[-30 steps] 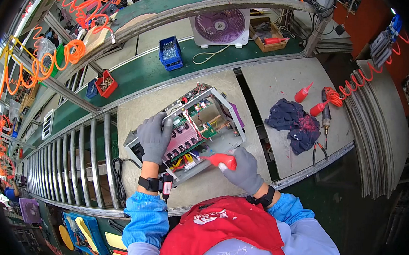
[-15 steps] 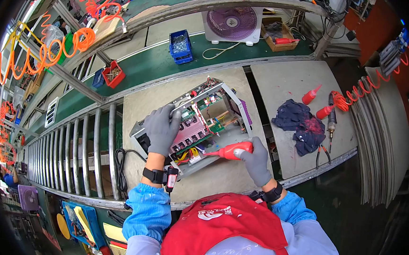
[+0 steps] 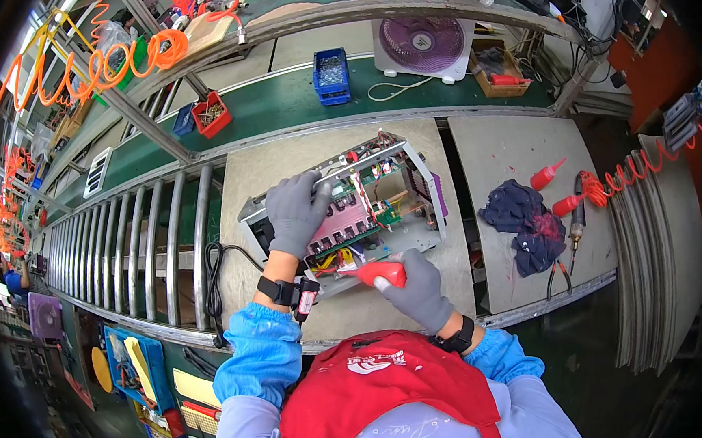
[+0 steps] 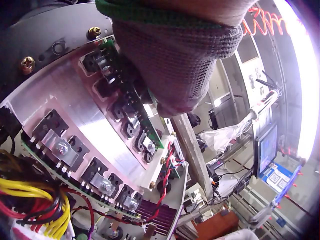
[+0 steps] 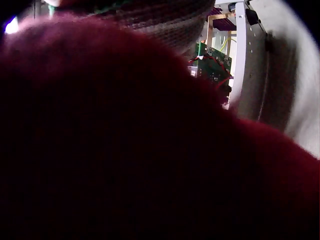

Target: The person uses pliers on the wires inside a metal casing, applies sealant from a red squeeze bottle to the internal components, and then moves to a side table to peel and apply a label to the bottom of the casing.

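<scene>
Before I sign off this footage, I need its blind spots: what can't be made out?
Head view: the part of the metal case under the left hand, which covers it.
Head view: what the tip of the red bottle touches, too small to tell.
Right wrist view: most of the scene, behind a dark red blur.
Left wrist view: the monitor's text, too small.

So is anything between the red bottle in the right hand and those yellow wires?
Nothing visible: the red bottle points toward the yellow wires, and the left hand, on the metal case, is off that line.
</scene>
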`<state>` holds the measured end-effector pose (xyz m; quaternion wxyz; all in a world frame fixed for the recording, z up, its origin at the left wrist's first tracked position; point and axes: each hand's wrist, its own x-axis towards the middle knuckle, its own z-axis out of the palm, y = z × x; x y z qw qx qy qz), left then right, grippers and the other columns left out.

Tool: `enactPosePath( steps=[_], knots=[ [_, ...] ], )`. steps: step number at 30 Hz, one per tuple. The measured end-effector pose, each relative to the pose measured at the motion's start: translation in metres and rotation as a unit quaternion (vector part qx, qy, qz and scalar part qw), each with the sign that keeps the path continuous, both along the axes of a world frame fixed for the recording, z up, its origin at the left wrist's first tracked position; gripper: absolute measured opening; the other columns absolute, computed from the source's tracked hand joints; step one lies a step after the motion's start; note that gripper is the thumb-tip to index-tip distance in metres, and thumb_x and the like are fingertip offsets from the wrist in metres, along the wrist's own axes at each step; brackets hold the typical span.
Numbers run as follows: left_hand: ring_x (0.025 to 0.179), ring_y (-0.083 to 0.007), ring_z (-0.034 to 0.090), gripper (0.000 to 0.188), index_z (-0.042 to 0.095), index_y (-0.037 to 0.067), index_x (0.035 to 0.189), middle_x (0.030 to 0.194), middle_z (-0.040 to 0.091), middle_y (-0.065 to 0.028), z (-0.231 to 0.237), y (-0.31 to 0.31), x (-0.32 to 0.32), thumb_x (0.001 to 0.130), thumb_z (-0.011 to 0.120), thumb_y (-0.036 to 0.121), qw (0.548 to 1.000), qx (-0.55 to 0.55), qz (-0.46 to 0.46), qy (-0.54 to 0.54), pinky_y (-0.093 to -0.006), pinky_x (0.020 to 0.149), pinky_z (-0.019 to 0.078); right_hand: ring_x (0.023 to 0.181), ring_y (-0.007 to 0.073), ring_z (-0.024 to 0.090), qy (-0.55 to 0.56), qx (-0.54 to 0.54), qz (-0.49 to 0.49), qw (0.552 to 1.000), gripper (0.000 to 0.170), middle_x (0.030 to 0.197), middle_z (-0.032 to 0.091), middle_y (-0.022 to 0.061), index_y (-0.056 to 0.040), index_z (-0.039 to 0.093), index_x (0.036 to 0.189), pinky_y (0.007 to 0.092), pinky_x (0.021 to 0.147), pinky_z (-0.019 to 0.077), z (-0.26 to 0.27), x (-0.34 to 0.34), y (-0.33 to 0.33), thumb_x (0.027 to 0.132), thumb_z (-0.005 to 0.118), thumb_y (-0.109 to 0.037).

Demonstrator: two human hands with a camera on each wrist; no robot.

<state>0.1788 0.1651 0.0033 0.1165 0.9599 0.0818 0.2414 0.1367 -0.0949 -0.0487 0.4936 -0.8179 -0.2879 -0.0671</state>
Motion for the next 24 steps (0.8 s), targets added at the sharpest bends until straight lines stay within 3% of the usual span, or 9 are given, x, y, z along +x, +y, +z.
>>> enactPosePath(
  steps=[13, 24],
  knots=[
    [0.087, -0.028, 0.066, 0.031, 0.072, 0.013, 0.104, 0.094, 0.072, -0.0081, -0.002, 0.0, -0.001, 0.091, 0.063, 0.039, 1.0, 0.005, -0.002, -0.011, -0.0425, 0.08, 0.0457, 0.076, 0.0339, 0.064, -0.097, -0.018, -0.002, 0.995, 0.037, 0.09, 0.063, 0.0116, -0.0073, 0.062, 0.098, 0.0435, 0.066, 0.0516, 0.017, -0.004, -0.005, 0.071, 0.082, -0.022],
    [0.089, -0.0289, 0.066, 0.031, 0.072, 0.013, 0.103, 0.094, 0.072, -0.0084, -0.001, -0.001, -0.002, 0.091, 0.062, 0.04, 1.0, 0.004, -0.002, -0.007, -0.0425, 0.081, 0.0459, 0.075, 0.0325, 0.063, -0.106, -0.028, -0.011, 0.994, 0.035, 0.087, 0.062, 0.0108, -0.0073, 0.062, 0.096, 0.0427, 0.065, 0.051, 0.014, -0.001, -0.005, 0.07, 0.081, -0.021]
  ],
)
